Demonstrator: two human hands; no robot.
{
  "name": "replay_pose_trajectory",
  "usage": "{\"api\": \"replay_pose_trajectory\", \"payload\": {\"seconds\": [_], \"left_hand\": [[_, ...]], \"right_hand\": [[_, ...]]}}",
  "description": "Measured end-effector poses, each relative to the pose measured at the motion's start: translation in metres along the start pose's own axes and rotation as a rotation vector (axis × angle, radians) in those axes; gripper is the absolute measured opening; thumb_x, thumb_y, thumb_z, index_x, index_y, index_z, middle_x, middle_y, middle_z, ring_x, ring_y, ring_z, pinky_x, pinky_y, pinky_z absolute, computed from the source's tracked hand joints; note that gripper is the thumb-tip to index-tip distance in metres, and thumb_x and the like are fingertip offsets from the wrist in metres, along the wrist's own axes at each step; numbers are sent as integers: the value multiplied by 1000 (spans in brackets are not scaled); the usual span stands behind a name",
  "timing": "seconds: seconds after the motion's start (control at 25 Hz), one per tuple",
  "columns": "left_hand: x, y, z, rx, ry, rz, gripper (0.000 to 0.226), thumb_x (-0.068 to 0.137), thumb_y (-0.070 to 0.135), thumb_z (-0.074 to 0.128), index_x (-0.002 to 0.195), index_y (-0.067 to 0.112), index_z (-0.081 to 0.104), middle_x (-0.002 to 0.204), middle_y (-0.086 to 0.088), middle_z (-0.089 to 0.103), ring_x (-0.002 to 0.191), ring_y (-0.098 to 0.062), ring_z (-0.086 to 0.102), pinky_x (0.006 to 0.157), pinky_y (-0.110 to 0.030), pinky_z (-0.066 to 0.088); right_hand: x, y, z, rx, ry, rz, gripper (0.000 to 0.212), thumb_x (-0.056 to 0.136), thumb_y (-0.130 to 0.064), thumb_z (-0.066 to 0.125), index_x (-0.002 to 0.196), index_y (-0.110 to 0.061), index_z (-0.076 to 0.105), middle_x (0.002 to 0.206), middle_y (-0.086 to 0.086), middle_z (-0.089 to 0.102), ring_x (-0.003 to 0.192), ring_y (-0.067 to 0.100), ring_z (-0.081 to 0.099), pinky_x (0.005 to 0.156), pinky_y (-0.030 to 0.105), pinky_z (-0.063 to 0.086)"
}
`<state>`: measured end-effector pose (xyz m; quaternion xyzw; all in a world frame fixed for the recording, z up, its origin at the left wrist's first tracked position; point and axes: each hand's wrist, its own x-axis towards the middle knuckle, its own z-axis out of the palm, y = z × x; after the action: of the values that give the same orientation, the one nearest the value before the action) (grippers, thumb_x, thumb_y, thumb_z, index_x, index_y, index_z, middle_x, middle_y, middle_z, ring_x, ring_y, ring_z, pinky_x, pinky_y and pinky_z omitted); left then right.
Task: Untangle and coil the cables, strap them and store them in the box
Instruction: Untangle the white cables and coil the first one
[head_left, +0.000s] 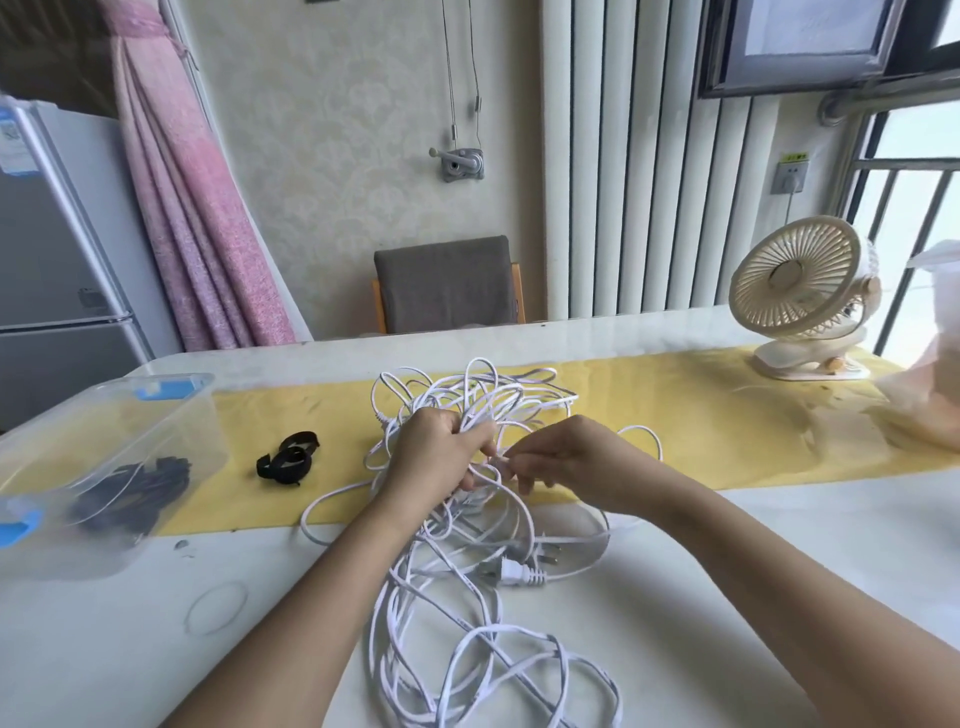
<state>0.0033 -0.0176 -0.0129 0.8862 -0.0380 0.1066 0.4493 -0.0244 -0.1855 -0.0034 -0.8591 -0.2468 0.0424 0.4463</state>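
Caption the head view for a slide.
Left hand grips and right hand pinches tangled white cables; black straps and clear box sit nearby.

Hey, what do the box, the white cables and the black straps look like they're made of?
Box: clear glossy plastic; you can see through its walls. Cables: smooth white plastic-looking sheath, slightly shiny. Straps: matte black flat bands that curl, probably fabric hook-and-loop; too small to be sure.

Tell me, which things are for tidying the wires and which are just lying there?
For the job: white cables, black straps, clear box, left hand and right hand holding them.
Just lying about: fan, plastic bag, chair.
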Motion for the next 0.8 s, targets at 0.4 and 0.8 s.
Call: {"api": "replay_pose_trajectory", "payload": {"seconds": [0.4, 0.8], "left_hand": [[19, -31, -37, -162, 353, -72, 22, 93, 24, 53, 77, 14, 64, 45, 13, 62, 53, -22, 58, 49, -28, 42], [17, -27, -40, -211, 186, 158, 28, 79, 53, 56, 107, 50, 53, 82, 8, 72, 78, -10, 68, 73, -40, 56]], "right_hand": [[-31, 30, -91, -104, 762, 295, 21, 90, -15, 57, 75, -11, 71, 44, -8, 40, 43, 10, 33, 40, 22, 24], [-21, 0, -26, -482, 413, 134, 15, 91, -19, 58, 96, -15, 72, 97, 4, 68, 89, 21, 61, 75, 27, 40]]}}
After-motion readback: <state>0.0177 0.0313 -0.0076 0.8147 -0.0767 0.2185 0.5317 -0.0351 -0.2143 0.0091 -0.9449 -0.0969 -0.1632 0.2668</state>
